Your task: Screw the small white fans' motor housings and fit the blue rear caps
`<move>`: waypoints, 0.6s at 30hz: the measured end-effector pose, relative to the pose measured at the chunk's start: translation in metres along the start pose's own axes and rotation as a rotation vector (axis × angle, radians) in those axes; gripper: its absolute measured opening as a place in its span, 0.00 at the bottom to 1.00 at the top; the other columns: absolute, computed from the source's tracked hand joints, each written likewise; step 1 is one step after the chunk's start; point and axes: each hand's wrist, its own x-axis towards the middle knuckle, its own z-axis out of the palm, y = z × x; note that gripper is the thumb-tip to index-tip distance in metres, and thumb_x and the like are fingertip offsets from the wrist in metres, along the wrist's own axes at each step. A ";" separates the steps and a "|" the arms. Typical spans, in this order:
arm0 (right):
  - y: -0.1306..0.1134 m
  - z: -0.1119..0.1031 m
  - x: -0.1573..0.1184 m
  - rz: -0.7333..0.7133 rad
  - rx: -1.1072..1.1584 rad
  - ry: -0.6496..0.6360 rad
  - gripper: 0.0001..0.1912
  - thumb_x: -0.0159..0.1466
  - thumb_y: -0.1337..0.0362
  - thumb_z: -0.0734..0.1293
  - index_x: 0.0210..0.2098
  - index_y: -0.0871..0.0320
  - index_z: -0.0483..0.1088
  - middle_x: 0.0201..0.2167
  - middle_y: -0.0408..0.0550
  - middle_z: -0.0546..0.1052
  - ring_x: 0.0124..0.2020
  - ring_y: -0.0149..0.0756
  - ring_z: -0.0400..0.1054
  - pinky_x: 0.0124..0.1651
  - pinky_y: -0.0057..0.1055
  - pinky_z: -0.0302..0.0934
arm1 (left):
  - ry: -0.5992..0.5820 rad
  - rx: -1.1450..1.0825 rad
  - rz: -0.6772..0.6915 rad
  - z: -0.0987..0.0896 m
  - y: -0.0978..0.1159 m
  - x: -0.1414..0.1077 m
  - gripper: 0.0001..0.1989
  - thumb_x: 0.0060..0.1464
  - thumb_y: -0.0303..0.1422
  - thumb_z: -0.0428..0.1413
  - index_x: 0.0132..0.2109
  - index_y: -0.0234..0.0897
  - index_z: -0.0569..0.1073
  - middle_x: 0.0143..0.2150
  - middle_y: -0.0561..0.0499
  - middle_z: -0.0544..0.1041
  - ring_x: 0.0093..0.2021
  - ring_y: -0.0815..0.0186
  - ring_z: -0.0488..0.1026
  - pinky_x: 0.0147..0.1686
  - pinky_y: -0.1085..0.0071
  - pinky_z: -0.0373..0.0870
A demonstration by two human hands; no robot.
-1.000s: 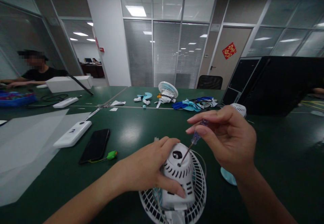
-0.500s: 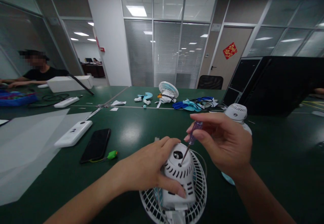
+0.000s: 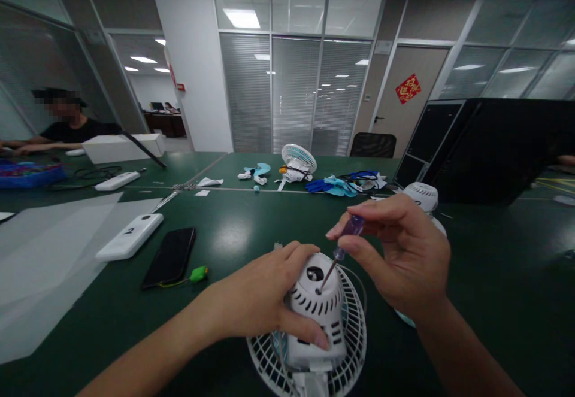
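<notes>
A small white fan (image 3: 321,319) lies grille-down on the green table, its slotted motor housing facing up. My left hand (image 3: 265,295) is wrapped around the housing, thumb on the near side and fingers over the far left. In my right hand (image 3: 399,253) a screwdriver with a purple see-through handle (image 3: 353,227) is pinched between thumb and fingers. Its shaft slants down to the left, and the tip sits in a screw hole beside the round opening on top of the housing. Whether a screw is in that hole cannot be made out.
Behind my right hand stands another white fan part (image 3: 422,196). A black phone (image 3: 169,257), a white power bank (image 3: 130,238) and translucent sheets (image 3: 58,253) lie left. Farther back are a second fan (image 3: 299,160), blue gloves (image 3: 335,185) and a large black case (image 3: 498,151). A person sits far left.
My right hand has turned slightly, and the screwdriver handle leans more to the right. The tip stays at the same hole. My left hand and the fan hold still.
</notes>
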 end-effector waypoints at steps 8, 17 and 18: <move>0.003 -0.003 -0.001 -0.033 -0.047 -0.099 0.18 0.65 0.72 0.66 0.52 0.49 0.72 0.41 0.44 0.78 0.35 0.31 0.76 0.36 0.30 0.76 | 0.024 -0.003 0.017 0.001 0.000 0.000 0.35 0.50 0.49 0.64 0.58 0.36 0.63 0.53 0.42 0.71 0.55 0.49 0.69 0.58 0.51 0.62; -0.003 0.000 0.003 0.017 0.078 0.007 0.12 0.60 0.74 0.71 0.41 0.52 0.73 0.37 0.42 0.79 0.33 0.33 0.78 0.34 0.28 0.77 | 0.008 -0.008 -0.018 -0.001 0.002 0.001 0.38 0.48 0.50 0.65 0.59 0.37 0.62 0.54 0.42 0.71 0.53 0.49 0.70 0.56 0.52 0.64; -0.002 0.001 0.003 0.027 0.093 0.019 0.12 0.59 0.73 0.72 0.39 0.52 0.72 0.35 0.41 0.79 0.32 0.33 0.78 0.33 0.28 0.77 | 0.004 -0.008 -0.015 -0.001 0.002 0.001 0.38 0.48 0.50 0.65 0.59 0.38 0.62 0.54 0.42 0.71 0.54 0.49 0.69 0.57 0.52 0.63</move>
